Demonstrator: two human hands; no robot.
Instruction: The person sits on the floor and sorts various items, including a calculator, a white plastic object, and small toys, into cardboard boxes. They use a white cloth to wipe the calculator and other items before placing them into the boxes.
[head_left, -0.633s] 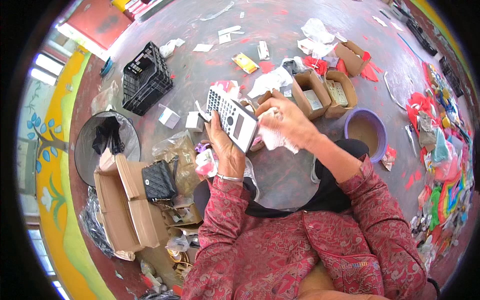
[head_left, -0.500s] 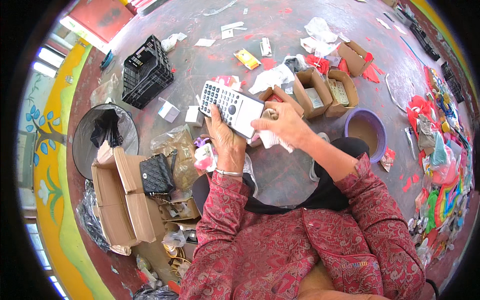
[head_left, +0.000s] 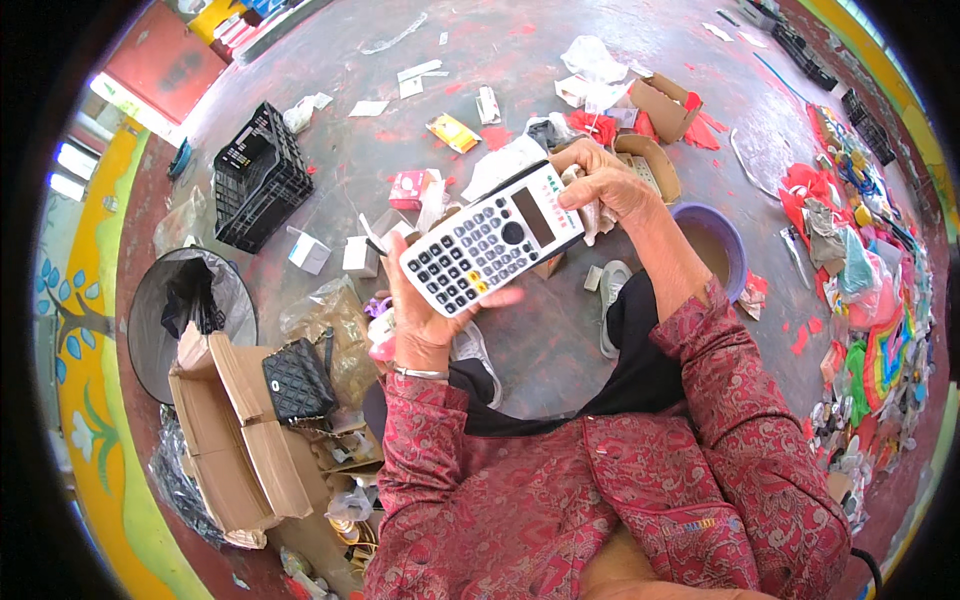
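Note:
A white scientific calculator (head_left: 475, 262) with dark keys is held up in front of me, tilted so that its display end points to the upper right. My left hand (head_left: 425, 315) is closed round its lower left end, the thumb along the edge and other fingers underneath. At the display end, my right hand (head_left: 615, 185) is closed with a pale crumpled cloth (head_left: 597, 222) in it, the thumb resting on the calculator's corner. A dark edge, perhaps a cover, shows behind the calculator's upper side. The right fingertips are partly hidden.
A black plastic crate (head_left: 258, 180) and a round dark bin (head_left: 150, 320) stand left. Near my left are an open cardboard box (head_left: 225, 430) and a black quilted handbag (head_left: 300, 382). A purple bucket (head_left: 735, 262) of murky water stands right, beside a long heap of colourful scraps (head_left: 880, 330).
The calculator has turned counterclockwise, its display end swinging to the upper right. My right hand has moved up with the cloth to that end. The whole view has shifted slightly.

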